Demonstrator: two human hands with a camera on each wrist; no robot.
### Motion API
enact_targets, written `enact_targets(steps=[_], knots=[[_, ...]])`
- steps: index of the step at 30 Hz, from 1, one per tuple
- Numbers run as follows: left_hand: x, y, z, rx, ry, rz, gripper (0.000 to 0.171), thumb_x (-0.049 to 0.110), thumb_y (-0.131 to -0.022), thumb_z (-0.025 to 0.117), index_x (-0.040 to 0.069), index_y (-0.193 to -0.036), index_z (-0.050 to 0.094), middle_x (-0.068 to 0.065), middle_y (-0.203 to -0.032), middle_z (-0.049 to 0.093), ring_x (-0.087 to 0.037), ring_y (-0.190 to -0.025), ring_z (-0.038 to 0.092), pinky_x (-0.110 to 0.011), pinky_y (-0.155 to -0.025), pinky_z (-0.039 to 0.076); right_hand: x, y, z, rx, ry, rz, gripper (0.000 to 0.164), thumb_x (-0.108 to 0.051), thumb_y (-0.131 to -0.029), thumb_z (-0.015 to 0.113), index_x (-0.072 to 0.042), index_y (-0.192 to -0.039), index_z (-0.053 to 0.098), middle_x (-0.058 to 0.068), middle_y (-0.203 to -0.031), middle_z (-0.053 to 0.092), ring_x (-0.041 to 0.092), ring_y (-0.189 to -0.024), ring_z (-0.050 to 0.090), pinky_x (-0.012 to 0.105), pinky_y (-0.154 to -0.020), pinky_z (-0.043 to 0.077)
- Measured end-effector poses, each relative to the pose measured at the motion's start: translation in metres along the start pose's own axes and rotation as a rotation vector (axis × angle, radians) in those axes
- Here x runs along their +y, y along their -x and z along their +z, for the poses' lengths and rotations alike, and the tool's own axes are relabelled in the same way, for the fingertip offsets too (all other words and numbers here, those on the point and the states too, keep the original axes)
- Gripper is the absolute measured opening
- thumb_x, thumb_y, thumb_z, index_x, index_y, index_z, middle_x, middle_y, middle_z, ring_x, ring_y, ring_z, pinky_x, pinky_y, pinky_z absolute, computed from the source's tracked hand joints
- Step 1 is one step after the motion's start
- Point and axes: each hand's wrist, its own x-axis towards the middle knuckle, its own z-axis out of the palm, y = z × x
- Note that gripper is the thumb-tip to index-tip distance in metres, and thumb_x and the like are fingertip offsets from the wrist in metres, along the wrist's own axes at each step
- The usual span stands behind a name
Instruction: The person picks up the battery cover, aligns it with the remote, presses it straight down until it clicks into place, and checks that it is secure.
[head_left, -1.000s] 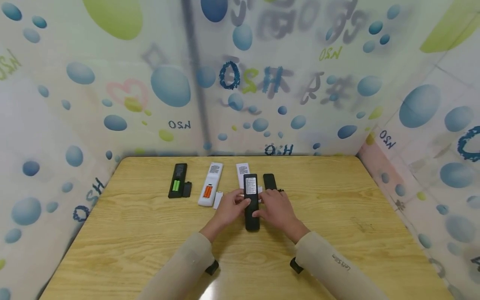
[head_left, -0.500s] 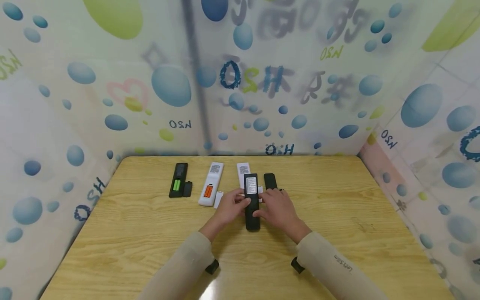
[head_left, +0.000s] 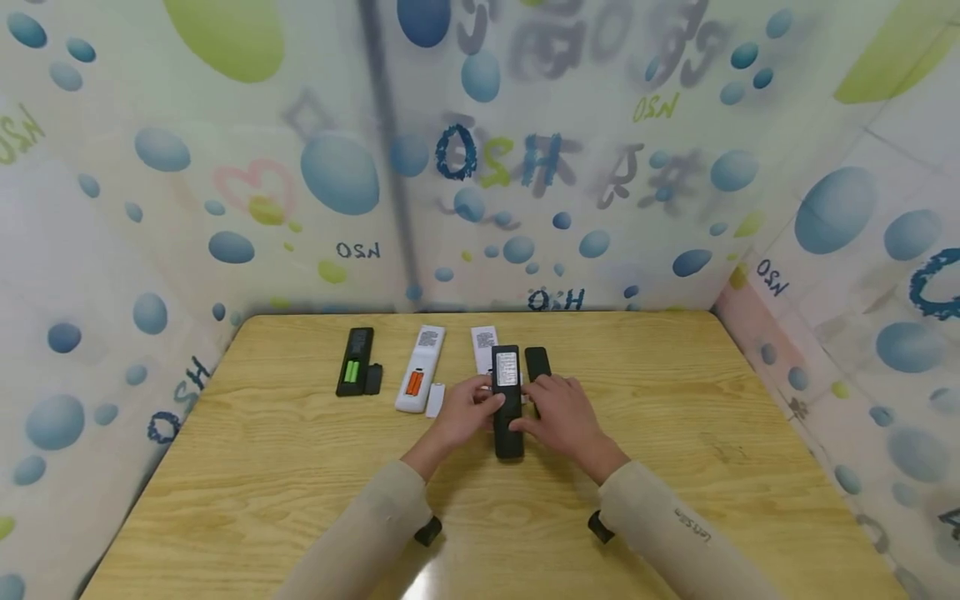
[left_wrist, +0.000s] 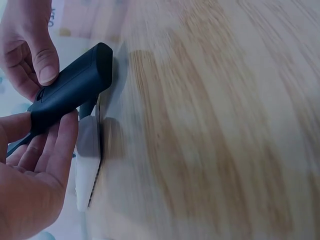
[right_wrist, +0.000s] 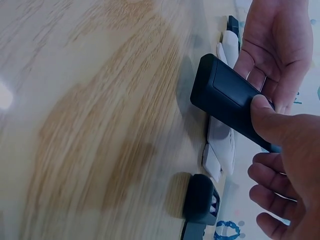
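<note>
A black remote control (head_left: 507, 417) is held back side up above the table, a white label on its far half. My left hand (head_left: 459, 412) grips it from the left, thumb on one edge and fingers underneath, as the left wrist view shows. From the right, my right hand (head_left: 564, 417) holds it too, its thumb pressed on the back near the battery cover (right_wrist: 232, 82). The cover sits in place on the remote's near half. Loosely curled, the other right fingers (right_wrist: 272, 200) are beside the remote in the right wrist view.
Behind, a white remote (head_left: 483, 340) is partly hidden. Another black remote (head_left: 537, 362) lies right of it. To the left are a white remote (head_left: 427, 354) with orange batteries, its loose cover (head_left: 435, 401), and a black remote (head_left: 360, 342) with green batteries beside its cover (head_left: 373, 380).
Both hands and the held remote have shifted slightly right in the head view. The right fingers have moved a little away from the remote's edge; the grip otherwise looks the same.
</note>
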Motion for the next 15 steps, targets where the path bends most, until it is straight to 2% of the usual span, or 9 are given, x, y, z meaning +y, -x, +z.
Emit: enact_targets(steps=[5, 7, 10, 12, 14, 15], knots=[[0.006, -0.003, 0.008, -0.009, -0.014, 0.032, 0.024, 0.011, -0.096, 0.060, 0.001, -0.117, 0.061, -0.021, -0.101, 0.070, -0.019, -0.077, 0.069, -0.042, -0.066, 0.062, 0.007, 0.003, -0.003, -0.017, -0.008, 0.037, 0.058, -0.055, -0.081, 0.071, -0.012, -0.120, 0.066, 0.003, -0.105, 0.065, 0.024, -0.105, 0.059, 0.050, -0.101, 0.043], [0.015, 0.000, 0.011, -0.027, -0.004, 0.036, 0.025, 0.009, -0.096, 0.059, -0.002, -0.119, 0.060, -0.025, -0.102, 0.070, -0.027, -0.078, 0.071, -0.045, -0.068, 0.061, 0.011, 0.006, -0.003, -0.010, -0.021, 0.049, 0.055, -0.053, -0.082, 0.071, -0.012, -0.119, 0.066, 0.005, -0.109, 0.066, 0.025, -0.110, 0.059, 0.050, -0.102, 0.043], [0.018, -0.002, 0.017, -0.037, 0.016, 0.034, 0.029, 0.009, -0.096, 0.059, -0.003, -0.123, 0.058, -0.027, -0.106, 0.069, -0.032, -0.081, 0.071, -0.047, -0.069, 0.061, 0.016, 0.009, -0.003, 0.006, -0.028, 0.061, 0.053, -0.051, -0.083, 0.071, -0.012, -0.119, 0.066, 0.005, -0.109, 0.067, 0.026, -0.109, 0.059, 0.049, -0.102, 0.043], [0.020, -0.004, 0.021, -0.045, 0.012, 0.032, 0.030, 0.009, -0.096, 0.059, -0.003, -0.124, 0.058, -0.027, -0.108, 0.069, -0.031, -0.081, 0.071, -0.047, -0.069, 0.061, 0.019, 0.011, -0.004, 0.013, -0.021, 0.073, 0.053, -0.051, -0.084, 0.071, -0.012, -0.119, 0.066, 0.005, -0.110, 0.067, 0.026, -0.110, 0.060, 0.049, -0.101, 0.043], [0.015, -0.010, 0.027, -0.047, 0.003, 0.040, 0.030, 0.012, -0.097, 0.059, 0.000, -0.124, 0.058, -0.024, -0.108, 0.070, -0.025, -0.081, 0.071, -0.044, -0.068, 0.061, 0.022, 0.014, -0.007, 0.011, -0.014, 0.087, 0.054, -0.051, -0.084, 0.070, -0.012, -0.121, 0.066, 0.006, -0.114, 0.067, 0.026, -0.112, 0.059, 0.049, -0.102, 0.043], [0.017, -0.011, 0.029, -0.055, 0.001, 0.040, 0.030, 0.012, -0.097, 0.059, 0.001, -0.125, 0.058, -0.024, -0.108, 0.070, -0.025, -0.082, 0.071, -0.045, -0.069, 0.061, 0.024, 0.016, -0.009, 0.010, -0.012, 0.095, 0.054, -0.051, -0.084, 0.070, -0.012, -0.122, 0.065, 0.007, -0.116, 0.067, 0.027, -0.114, 0.059, 0.050, -0.102, 0.043]])
